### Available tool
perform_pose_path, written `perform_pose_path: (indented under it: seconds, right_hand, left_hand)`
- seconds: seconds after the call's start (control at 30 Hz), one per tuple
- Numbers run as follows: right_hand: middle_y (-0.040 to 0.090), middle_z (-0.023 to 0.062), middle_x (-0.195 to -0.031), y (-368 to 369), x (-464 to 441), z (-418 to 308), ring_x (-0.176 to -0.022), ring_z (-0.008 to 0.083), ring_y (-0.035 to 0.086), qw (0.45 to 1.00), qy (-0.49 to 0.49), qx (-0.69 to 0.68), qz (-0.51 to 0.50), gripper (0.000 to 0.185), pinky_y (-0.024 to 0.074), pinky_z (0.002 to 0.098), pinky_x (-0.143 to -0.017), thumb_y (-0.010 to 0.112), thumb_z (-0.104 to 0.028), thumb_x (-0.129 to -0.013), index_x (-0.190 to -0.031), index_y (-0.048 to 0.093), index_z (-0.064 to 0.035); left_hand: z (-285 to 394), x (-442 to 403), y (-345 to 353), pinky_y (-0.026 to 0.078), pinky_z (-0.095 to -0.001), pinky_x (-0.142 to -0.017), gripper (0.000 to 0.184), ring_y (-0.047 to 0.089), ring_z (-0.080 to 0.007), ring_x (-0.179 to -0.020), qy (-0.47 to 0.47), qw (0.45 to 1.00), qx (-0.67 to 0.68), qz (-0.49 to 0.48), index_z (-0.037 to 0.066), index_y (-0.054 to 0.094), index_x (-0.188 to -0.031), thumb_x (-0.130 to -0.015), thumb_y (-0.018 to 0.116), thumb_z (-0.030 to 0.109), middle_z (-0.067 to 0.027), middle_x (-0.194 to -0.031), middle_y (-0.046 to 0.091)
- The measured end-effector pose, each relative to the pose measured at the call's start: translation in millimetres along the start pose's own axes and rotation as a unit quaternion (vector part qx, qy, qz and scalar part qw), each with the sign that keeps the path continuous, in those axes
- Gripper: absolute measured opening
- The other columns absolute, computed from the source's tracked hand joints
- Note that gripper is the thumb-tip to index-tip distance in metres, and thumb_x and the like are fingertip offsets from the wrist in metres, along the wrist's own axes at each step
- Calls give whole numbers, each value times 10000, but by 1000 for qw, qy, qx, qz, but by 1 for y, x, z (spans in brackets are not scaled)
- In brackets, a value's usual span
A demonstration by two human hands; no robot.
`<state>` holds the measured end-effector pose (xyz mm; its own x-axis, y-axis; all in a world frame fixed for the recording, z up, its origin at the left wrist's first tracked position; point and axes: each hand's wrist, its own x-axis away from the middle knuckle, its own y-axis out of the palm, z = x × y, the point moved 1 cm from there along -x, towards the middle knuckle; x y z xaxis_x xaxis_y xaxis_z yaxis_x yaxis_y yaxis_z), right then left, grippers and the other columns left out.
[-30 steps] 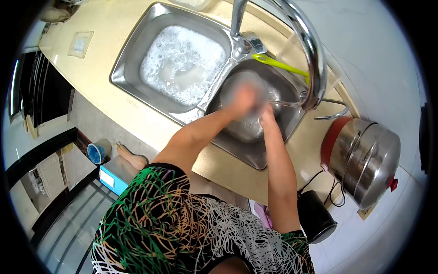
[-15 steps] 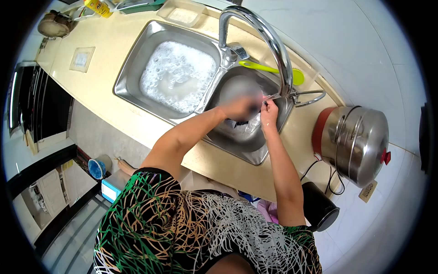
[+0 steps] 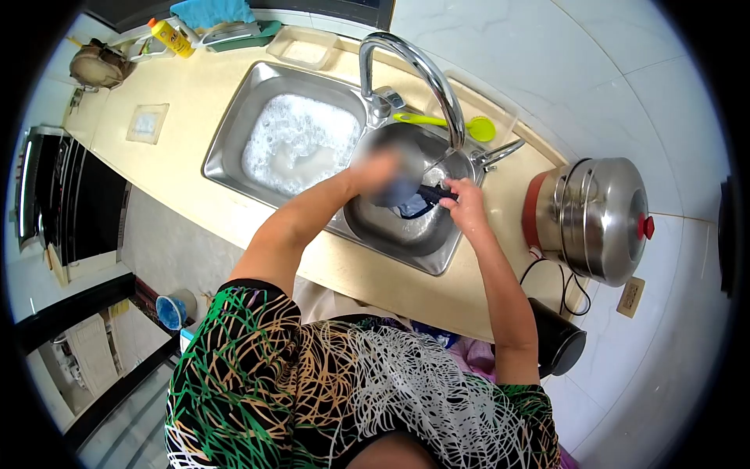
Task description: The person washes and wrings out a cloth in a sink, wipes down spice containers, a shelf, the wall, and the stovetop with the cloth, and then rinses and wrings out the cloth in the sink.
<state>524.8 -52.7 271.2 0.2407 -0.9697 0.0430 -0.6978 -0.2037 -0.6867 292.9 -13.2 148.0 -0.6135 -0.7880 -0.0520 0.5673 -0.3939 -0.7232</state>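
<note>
My right hand grips one end of a wet, dark navy cloth-like item over the right sink basin. A paler blue part hangs lower in the basin; its exact kind is unclear. My left hand is at the basin's left side, close to the same item. A blurred patch covers its fingers, so its hold does not show. Above both hands arches the chrome faucet, with a thin stream of water falling near the item.
White suds fill the left basin. Behind the faucet lies a lime-green brush. A steel steamer pot stands right, near a black container. A yellow bottle and a clear tray sit at the back.
The camera view has shifted. My hands are farther apart, the left one moved leftward. The dark item now shows stretched out beside my right hand, where earlier it was mostly hidden.
</note>
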Motion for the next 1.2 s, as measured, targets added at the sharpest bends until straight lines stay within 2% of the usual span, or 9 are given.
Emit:
perform_pose_path:
  seconds: [0.13, 0.2, 0.33, 0.47, 0.57, 0.73, 0.83, 0.93, 1.2]
  right_hand:
    - [560, 159, -832, -6, 5, -2, -816, 327, 568, 966, 1, 247, -76, 170, 454, 393, -732, 660, -62, -701, -869, 672, -44]
    - [555, 151, -814, -15, 4, -9, -805, 321, 566, 975, -24, 214, 55, 122, 448, 393, -732, 653, -89, -707, -816, 675, -39]
    - [553, 137, -793, -33, 5, -10, -762, 307, 555, 970, -2, 168, 175, 110, 440, 383, -702, 665, -101, -695, -777, 663, -27]
    - [552, 129, -791, -41, 9, -5, -756, 309, 549, 958, 31, 141, 247, 96, 434, 377, -707, 661, -102, -706, -772, 655, -32]
    - [567, 133, -800, -43, 15, -4, -766, 315, 557, 946, 28, 141, 289, 98, 437, 368, -710, 644, -101, -727, -800, 643, -36]
    - [611, 161, -764, -26, 9, 8, -722, 334, 588, 959, 104, 30, 263, 91, 453, 376, -677, 610, -92, -756, -833, 627, -47]
    - [596, 55, -696, -10, 2, 2, -561, 91, 535, 967, -10, -23, 254, 119, 485, 241, -498, 589, -30, -795, -905, 627, -2]
    - [615, 170, -755, -10, 1, -28, -708, 338, 602, 969, 24, -54, 238, 94, 461, 367, -661, 595, -76, -769, -856, 621, -53]
    - [631, 147, -740, 6, -5, -47, -622, 247, 630, 965, -1, -139, 222, 103, 487, 315, -609, 587, -48, -783, -880, 605, -17]
  left_hand:
    - [-13, 3, 8, 419, -337, -865, 274, 510, -283, -1004, 23, 989, 129, -65, 21, 639, -842, -612, 727, 142, -121, -1003, 561]
    - [-7, 6, 0, 431, -347, -846, 288, 527, -316, -987, 55, 980, 170, -90, 23, 631, -870, -623, 721, 140, -134, -1018, 565]
    - [27, 2, -41, 458, -376, -787, 287, 567, -351, -884, 1, 976, -110, -187, 58, 608, -907, -655, 700, 158, -150, -982, 589]
    - [25, -2, -55, 459, -385, -794, 316, 584, -326, -880, 78, 987, -126, -64, 96, 621, -982, -682, 671, 183, -164, -915, 623]
    - [29, -4, -62, 447, -411, -790, 286, 583, -351, -868, -110, 991, 56, -52, 73, 629, -935, -753, 625, 294, -188, -874, 624]
    - [75, -17, -69, 448, -394, -738, 240, 572, -358, -831, -94, 994, 33, 47, 80, 623, -939, -782, 620, 262, -185, -857, 615]
    - [97, -26, -66, 442, -388, -700, 219, 564, -358, -785, -79, 994, 51, 55, 79, 618, -951, -792, 625, 230, -185, -823, 602]
    - [99, -37, -57, 435, -416, -686, 223, 558, -368, -756, -62, 992, 96, 53, 89, 621, -963, -775, 635, 208, -176, -784, 594]
    - [111, -39, -54, 449, -396, -732, 239, 572, -358, -854, -61, 992, 54, 101, 49, 604, -992, -759, 574, 90, -177, -893, 616]
